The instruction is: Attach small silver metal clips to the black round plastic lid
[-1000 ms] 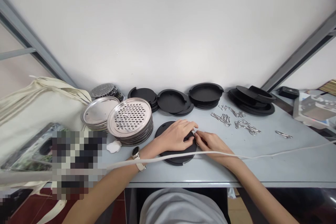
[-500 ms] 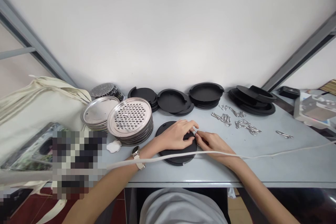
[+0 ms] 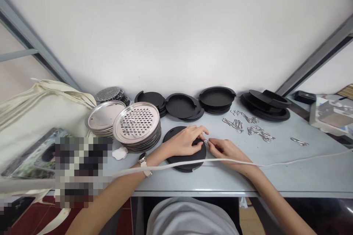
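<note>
On the table in front of me lies a black round disc [image 3: 187, 157]. My left hand [image 3: 187, 141] rests across it, with fingers and thumb bent around its right edge and holding it down. A thin metal wire clip [image 3: 206, 141] shows at that edge, between my two hands. The tips of my right hand [image 3: 224, 149] pinch the clip's outer end; its inner end is hidden by the left fingers. Loose wire clips [image 3: 260, 133] lie in small groups to the right.
Stacks of black round trays [image 3: 217, 98] stand along the wall. Metal grater plates [image 3: 137, 123] and plain metal discs [image 3: 106, 116] are stacked at left, near a cream cloth bag [image 3: 63, 106]. A white cord [image 3: 228, 160] crosses over the disc and right forearm. A box [image 3: 331, 115] sits far right.
My right hand has shifted slightly right, away from the left fingers, and more of the wire clip shows between them. My left hand stays on the disc.
</note>
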